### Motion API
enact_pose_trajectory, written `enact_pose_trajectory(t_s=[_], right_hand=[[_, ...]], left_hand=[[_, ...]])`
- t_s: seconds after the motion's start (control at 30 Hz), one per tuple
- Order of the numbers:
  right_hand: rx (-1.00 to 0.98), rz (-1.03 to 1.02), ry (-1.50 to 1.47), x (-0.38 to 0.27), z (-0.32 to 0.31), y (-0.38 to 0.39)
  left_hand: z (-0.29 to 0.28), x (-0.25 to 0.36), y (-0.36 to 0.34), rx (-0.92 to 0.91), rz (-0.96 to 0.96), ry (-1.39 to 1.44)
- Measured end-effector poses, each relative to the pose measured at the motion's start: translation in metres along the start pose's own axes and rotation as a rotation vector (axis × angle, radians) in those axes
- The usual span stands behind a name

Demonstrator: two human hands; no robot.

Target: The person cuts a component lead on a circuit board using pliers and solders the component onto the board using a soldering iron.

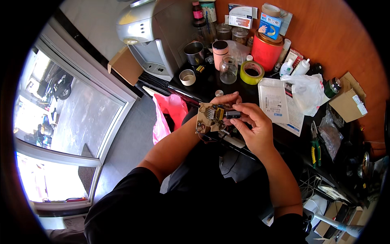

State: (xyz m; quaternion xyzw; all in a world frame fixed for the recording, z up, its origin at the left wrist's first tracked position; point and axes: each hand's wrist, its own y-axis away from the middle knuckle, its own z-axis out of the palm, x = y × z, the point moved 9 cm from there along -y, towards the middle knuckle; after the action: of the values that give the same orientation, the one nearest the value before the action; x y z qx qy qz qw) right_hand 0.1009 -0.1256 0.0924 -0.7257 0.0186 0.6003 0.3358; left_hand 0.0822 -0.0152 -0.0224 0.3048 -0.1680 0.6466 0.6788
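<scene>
A tan circuit board (209, 117) is held between both hands above the lap. The left hand (225, 99) grips its far edge; the right hand (254, 128) pinches a black component (232, 115), best pressed squarely, the board kept steady.

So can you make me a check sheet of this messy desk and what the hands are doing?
Surface: dark table, crowded.
Job's things: circuit board, held up between both hands.
Clutter: yellow tape roll, glass jar, red tin, pliers, papers.
Grippers: left hand holds the board's top edge; right hand pinches a black part on it.
Cables: thin wires at the right.
Surroundings: water dispenser, window, pink bag.
</scene>
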Motion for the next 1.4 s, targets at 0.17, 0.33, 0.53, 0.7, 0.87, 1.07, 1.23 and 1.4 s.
enact_pose_trajectory(t_s=[0.17, 0.33, 0.53, 0.7, 0.87, 1.07, 1.23, 1.4], right_hand=[[0.038, 0.033, -0.053, 0.010, 0.003, 0.004], [0.027, -0.042, 0.001, 0.001, 0.006, 0.004], [0.017, 0.037, 0.012, 0.011, 0.008, 0.005], [0.027, 0.155, -0.167, 0.029, 0.009, 0.008], [0.054, 0.084, -0.242, 0.028, 0.010, 0.005], [0.076, -0.017, -0.128, 0.016, 0.003, 0.004], [0.132, 0.029, -0.231, 0.020, 0.002, 0.004], [0.147, -0.005, -0.160, 0.018, 0.000, 0.004]], left_hand=[[-0.005, 0.001, 0.002, 0.105, 0.013, -0.024], [-0.001, 0.002, -0.004, 0.035, -0.012, -0.020], [-0.001, -0.003, -0.003, 0.105, -0.018, 0.027], [-0.017, -0.010, -0.004, 0.269, -0.016, 0.086], [-0.015, -0.008, -0.003, 0.238, -0.021, 0.107], [-0.003, -0.005, -0.003, 0.153, -0.010, 0.078], [-0.008, -0.010, -0.005, 0.151, -0.048, 0.080], [0.007, -0.012, -0.004, 0.173, -0.064, 0.127]])
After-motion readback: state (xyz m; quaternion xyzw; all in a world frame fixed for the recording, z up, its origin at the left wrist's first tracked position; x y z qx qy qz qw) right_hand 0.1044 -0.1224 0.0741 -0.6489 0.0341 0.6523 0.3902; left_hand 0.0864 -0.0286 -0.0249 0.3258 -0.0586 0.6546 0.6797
